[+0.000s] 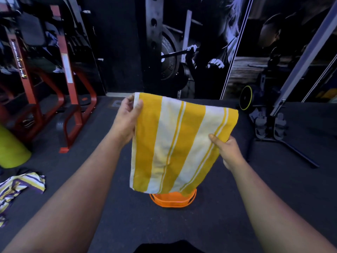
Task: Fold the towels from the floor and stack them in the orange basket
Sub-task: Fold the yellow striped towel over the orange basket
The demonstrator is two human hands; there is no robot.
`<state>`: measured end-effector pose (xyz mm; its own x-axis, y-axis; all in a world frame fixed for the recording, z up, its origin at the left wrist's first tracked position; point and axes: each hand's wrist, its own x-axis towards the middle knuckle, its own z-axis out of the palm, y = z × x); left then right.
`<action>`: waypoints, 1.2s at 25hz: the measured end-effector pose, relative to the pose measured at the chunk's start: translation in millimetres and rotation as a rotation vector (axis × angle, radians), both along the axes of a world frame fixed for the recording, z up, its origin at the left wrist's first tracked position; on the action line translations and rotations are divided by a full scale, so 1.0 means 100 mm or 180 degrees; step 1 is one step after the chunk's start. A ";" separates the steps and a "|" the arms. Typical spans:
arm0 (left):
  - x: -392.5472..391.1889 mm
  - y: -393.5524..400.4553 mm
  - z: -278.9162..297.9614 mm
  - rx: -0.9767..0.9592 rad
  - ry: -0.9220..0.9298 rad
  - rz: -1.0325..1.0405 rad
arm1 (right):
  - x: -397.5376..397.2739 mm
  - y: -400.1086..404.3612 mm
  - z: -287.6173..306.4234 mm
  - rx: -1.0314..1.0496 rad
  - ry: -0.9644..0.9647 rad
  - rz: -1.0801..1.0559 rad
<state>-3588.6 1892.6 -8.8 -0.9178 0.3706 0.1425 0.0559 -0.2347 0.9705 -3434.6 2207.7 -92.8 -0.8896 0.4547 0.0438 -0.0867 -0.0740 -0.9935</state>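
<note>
The left hand (127,115) pinches the top corner of a folded yellow-and-white striped towel (178,143); the right hand (228,148) grips its right edge. It hangs above the orange basket (173,200) on the floor (109,207).

A dark rubber floor (76,179) fills the lower half, dimly lit. At ten o'clock stands a red steel machine frame (71,92) with a black seat pad. At nine o'clock a lime-green roller (11,148) rests on the floor. A large wall mural (191,52) of a lifter with a barbell covers twelve o'clock. At two o'clock a grey slanted post (300,64) rises beside a black wheel with a yellow rim (246,100).
</note>
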 end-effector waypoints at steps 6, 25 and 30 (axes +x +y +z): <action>0.36 -0.22 -0.82 -0.0807 -0.0454 -0.0219 | -0.02 0.14 0.22 -0.0618 -0.0283 0.0316; 0.16 -0.31 -0.98 -0.0538 -0.0864 0.0328 | 0.07 -0.10 -0.20 0.0111 -0.0648 -0.0032; 0.13 -0.36 -0.99 -0.0446 -0.1151 0.0207 | -0.06 -0.06 -0.06 0.0179 -0.0317 -0.0362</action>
<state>-3575.5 1857.1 -108.1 -0.9217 0.3031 -0.2422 -0.2851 -0.1056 0.9527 -3440.2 2201.9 -99.2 -0.8337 0.5521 -0.0139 0.0078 -0.0134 -0.9999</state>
